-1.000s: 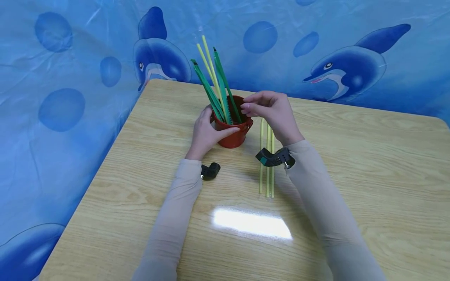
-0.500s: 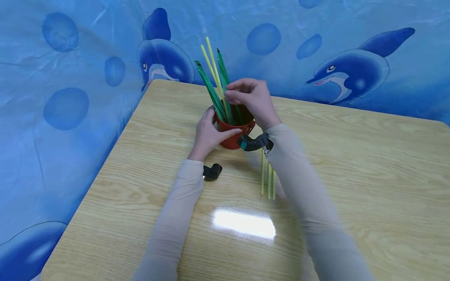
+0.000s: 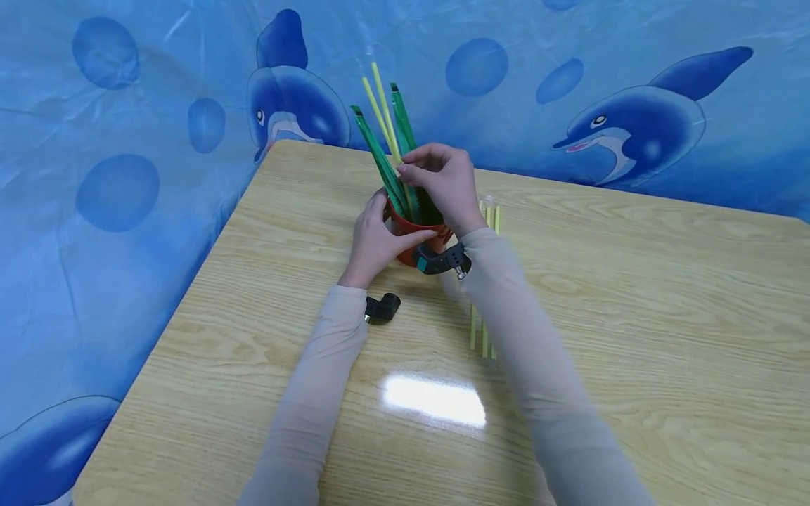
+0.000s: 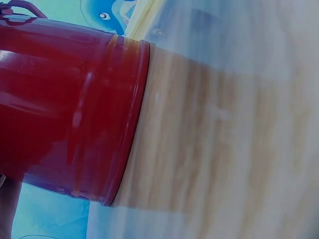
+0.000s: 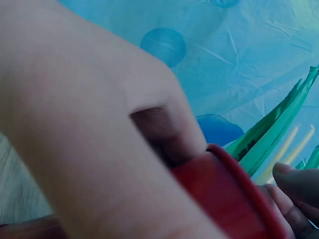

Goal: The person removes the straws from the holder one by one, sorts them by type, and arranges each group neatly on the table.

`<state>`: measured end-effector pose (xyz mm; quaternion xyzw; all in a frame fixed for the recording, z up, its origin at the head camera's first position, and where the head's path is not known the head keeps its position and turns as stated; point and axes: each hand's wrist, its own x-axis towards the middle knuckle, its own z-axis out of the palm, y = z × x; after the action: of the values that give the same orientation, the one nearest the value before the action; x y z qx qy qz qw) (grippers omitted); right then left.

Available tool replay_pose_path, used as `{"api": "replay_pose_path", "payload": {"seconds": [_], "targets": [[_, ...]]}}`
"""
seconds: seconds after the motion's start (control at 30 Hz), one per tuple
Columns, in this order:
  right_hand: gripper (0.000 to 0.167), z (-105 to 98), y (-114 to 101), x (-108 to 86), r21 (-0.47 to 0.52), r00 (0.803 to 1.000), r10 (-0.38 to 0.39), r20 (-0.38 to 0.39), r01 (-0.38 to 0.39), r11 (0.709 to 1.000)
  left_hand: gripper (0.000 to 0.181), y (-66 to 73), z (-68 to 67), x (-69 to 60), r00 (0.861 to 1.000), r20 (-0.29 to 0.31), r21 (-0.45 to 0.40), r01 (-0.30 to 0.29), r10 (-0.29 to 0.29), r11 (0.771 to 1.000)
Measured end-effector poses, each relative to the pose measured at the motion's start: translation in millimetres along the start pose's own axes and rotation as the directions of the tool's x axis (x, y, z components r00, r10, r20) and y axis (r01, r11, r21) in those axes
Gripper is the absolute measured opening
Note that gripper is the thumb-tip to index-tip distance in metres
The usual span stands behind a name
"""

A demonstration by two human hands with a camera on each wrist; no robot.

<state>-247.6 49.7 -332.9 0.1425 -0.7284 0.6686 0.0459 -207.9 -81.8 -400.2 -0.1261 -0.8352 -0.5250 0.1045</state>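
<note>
A small red bucket [image 3: 436, 243] stands on the table, and in the left wrist view its glossy side [image 4: 60, 99] fills the left. My left hand [image 3: 375, 242] holds the bucket, fingers round the far left side and thumb along the front. Several long green packets [image 3: 381, 158] and yellow straws [image 3: 382, 105] in clear wrap lean out of it to the upper left. Over the mouth, my right hand [image 3: 446, 179] has its thumb and index fingertips beside the yellow straws. Whether they pinch one cannot be told; the right wrist view shows the fingers [image 5: 299, 189] only partly.
Several yellow straws [image 3: 472, 330] lie side by side on the wooden table [image 3: 633, 316], right of the bucket, partly under my right forearm. A blue dolphin-print sheet [image 3: 405, 42] hangs behind the table. Each wrist wears a black camera [image 3: 382, 308].
My right hand has moved left from the bucket's right rim to the straws and packets. My left hand keeps its hold on the bucket. The view shifted slightly.
</note>
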Motion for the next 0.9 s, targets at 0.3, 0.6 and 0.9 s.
{"api": "replay_pose_path", "payload": {"seconds": [0.3, 0.6, 0.9], "targets": [[0.015, 3.1, -1.5, -2.3, -0.233, 0.998, -0.041, -0.054, 0.028, 0.972, 0.079, -0.6, -1.9, 0.6, 1.000, -0.010, 0.007, -0.005, 0.005, 1.000], [0.017, 5.2, -1.0, -1.8, -0.400, 0.999, -0.044, -0.010, 0.036, 0.916, 0.079, -1.3, -1.9, 0.0, 1.000, -0.010, 0.036, 0.008, -0.008, 0.999], [0.016, 4.8, -1.7, -3.7, -0.460, 0.999, -0.026, 0.027, 0.036, 0.887, 0.085, 0.4, -0.9, 0.4, 1.000, 0.005, 0.028, 0.013, -0.013, 1.000]]}}
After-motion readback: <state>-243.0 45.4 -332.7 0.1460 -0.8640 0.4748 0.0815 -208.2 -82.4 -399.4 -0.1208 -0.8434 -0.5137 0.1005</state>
